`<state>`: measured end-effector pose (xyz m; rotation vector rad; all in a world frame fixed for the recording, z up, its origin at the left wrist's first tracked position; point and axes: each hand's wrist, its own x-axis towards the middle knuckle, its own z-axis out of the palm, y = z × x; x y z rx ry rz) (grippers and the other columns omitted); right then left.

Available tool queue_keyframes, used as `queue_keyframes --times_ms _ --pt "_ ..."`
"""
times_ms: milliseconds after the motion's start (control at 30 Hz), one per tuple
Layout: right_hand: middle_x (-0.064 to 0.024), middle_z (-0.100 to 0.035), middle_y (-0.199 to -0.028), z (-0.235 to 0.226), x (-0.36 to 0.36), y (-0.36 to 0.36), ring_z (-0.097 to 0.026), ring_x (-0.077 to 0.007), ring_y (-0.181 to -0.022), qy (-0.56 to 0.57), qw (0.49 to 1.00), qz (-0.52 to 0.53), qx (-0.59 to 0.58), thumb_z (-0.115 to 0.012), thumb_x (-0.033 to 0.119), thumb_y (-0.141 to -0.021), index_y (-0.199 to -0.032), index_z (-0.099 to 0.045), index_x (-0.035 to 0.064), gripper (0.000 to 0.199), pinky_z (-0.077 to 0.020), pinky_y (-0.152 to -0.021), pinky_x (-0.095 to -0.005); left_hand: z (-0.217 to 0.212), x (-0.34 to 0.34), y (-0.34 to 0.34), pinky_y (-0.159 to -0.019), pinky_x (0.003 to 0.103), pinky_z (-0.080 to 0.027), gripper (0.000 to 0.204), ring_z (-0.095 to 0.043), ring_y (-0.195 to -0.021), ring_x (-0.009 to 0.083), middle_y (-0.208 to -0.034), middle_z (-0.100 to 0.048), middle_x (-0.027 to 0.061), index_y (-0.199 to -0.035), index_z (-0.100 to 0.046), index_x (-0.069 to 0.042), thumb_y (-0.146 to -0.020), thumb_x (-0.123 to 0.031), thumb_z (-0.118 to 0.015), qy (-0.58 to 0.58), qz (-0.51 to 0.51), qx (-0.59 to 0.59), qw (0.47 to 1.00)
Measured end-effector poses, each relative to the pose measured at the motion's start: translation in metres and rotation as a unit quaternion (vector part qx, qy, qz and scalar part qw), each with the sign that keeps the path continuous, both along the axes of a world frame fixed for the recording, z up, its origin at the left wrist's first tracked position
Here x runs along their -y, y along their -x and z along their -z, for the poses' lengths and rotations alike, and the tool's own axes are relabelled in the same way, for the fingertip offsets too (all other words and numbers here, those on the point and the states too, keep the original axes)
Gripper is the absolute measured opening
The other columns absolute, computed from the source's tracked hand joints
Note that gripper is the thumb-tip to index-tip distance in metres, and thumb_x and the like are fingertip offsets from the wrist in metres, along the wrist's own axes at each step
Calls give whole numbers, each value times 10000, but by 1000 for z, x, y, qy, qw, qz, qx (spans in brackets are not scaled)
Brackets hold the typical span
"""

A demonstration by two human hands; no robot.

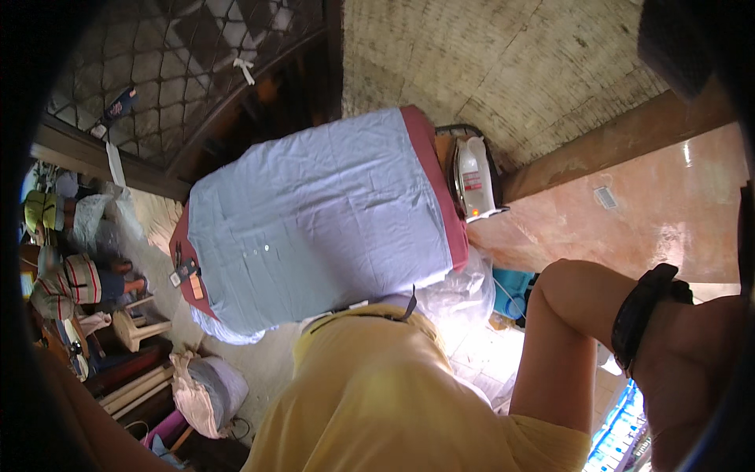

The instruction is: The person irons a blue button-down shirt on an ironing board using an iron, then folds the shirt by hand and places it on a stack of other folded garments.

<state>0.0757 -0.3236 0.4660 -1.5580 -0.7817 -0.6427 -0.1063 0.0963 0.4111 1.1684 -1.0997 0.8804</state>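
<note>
My right hand (692,374) is raised close to the camera at the right edge, below a black wristwatch (641,318); its fingers are not visible. Only a dark stretch of my left arm (94,421) shows at the lower left, and the left hand is out of the picture. In front of me a blue-grey cloth garment with small buttons (314,212) lies spread over a padded board with a maroon cover (436,181). A white clothes iron (473,177) rests at the board's right end, its orange light lit. Neither hand touches the garment.
Small tags (185,273) lie at the board's left end. A metal lattice (189,71) stands behind, left of a rough wall (487,63). Another person (79,283) is at the far left, near a wooden stool (138,326). A stuffed bag (208,393) sits on the floor.
</note>
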Motion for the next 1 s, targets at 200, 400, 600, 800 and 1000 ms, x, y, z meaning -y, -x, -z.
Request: queue_keyframes --times_ms 200,400,600,800,1000 --pt "-130 -596 -1101 9 -15 -3 -560 -234 -993 0 1000 -13 2 -572 263 -959 -1207 -577 35 337 -439 -831 -334 2 -6 4 -1148 436 -259 467 -271 -1391 304 -1448 -407 86 -1304 -574 -67 -869 -191 -688 -4 -9 10 1000" --pt "-127 -606 -1067 3 -25 -5 -570 -228 -962 17 1000 -25 -6 -582 242 -953 -1194 -585 37 316 -444 -804 -329 -6 -11 12 -1155 441 -249 471 -250 -1405 308 -1460 -394 82 -1306 -577 -70 -867 -196 -690 -6 -41 9 999" --pt "-124 -616 -1034 6 -37 3 -579 -222 -930 43 998 -44 -7 -593 221 -947 -1181 -594 39 296 -450 -777 -325 -23 -16 34 -1161 446 -239 475 -229 -1419 312 -1472 -380 78 -1307 -580 -73 -864 -201 -692 -15 -62 29 998" --pt "-122 -627 -1000 -13 -57 3 -589 -216 -899 76 994 -81 16 -604 199 -941 -1168 -602 41 277 -455 -750 -321 -47 -11 39 -1168 451 -229 479 -208 -1433 316 -1484 -367 74 -1309 -582 -76 -862 -206 -695 -33 -78 49 995" --pt "-119 -637 -967 -24 -78 3 -598 -210 -868 98 989 -109 30 -615 178 -935 -1156 -610 43 259 -461 -723 -316 -61 -7 37 -1175 456 -218 483 -187 -1446 320 -1496 -353 70 -1310 -585 -79 -859 -211 -697 -45 -101 60 992"
